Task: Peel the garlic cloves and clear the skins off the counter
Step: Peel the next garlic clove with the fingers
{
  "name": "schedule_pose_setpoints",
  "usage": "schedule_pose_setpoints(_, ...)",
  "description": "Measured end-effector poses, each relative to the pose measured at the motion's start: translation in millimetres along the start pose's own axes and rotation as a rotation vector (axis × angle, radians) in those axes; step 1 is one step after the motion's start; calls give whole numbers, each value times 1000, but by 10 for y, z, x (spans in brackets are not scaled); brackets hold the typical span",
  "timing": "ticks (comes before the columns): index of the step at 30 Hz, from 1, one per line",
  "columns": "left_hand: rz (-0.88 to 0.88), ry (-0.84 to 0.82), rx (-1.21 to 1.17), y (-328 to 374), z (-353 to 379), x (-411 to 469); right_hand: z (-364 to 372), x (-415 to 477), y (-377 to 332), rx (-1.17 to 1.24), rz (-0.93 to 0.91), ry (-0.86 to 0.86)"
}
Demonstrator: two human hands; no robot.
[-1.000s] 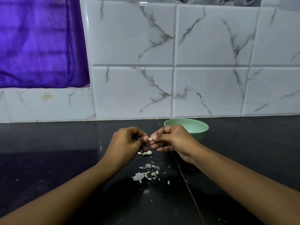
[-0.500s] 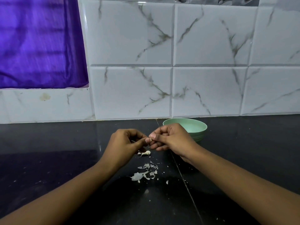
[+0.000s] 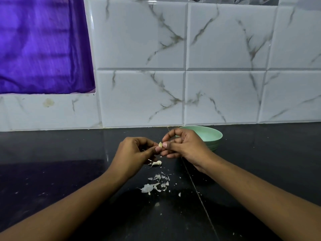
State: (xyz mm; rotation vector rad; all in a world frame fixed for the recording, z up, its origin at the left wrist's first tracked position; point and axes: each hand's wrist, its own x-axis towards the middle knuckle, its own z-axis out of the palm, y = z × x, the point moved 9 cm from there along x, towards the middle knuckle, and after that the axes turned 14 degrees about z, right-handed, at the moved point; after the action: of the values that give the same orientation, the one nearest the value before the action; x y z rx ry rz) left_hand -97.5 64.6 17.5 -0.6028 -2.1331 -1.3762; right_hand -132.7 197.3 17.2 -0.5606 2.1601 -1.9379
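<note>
In the head view, a small garlic clove (image 3: 160, 144) is held above the counter (image 3: 52, 171), pinched between the fingertips of both hands. The left hand (image 3: 133, 152) is curled, with its thumb and forefinger closed on the near end of the clove. The right hand (image 3: 184, 145) grips the far side, and its fingers (image 3: 165, 144) are bent round the clove from above. The clove is probably shared this way so that one hand steadies it while the other picks at the skin; how much skin remains on it cannot be told.

Directly below the fingers, a pale curled piece (image 3: 155, 163) lies on the counter; whether it is a clove or a strip of skin cannot be told. Nearer the person than that, loose skins (image 3: 156, 184) are scattered in a small patch, evidently dropped straight down from the work. A green bowl (image 3: 212, 134) stands just behind the right hand, partly hidden by it and within easy reach, presumably for the peeled cloves; its contents are not shown. The clearing of the skins is judged not yet begun.

Beyond the fingers, a marbled tile wall (image 3: 225, 40) is seen, with a purple cloth (image 3: 43, 46) at the upper left.
</note>
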Motion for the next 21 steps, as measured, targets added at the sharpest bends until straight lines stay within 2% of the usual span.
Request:
schedule_pose_setpoints(5,-119,16,-226,-84,51,-23,70,-37,-113,-246,-111,-51)
schedule_pose_setpoints(8,-141,0,-282,-111,88,-26,55,-53,-168,-325,-158,-43)
schedule_pose_setpoints(21,-98,-73,-343,-40,189,-29,-29,-83,-255,-222,-232,-1)
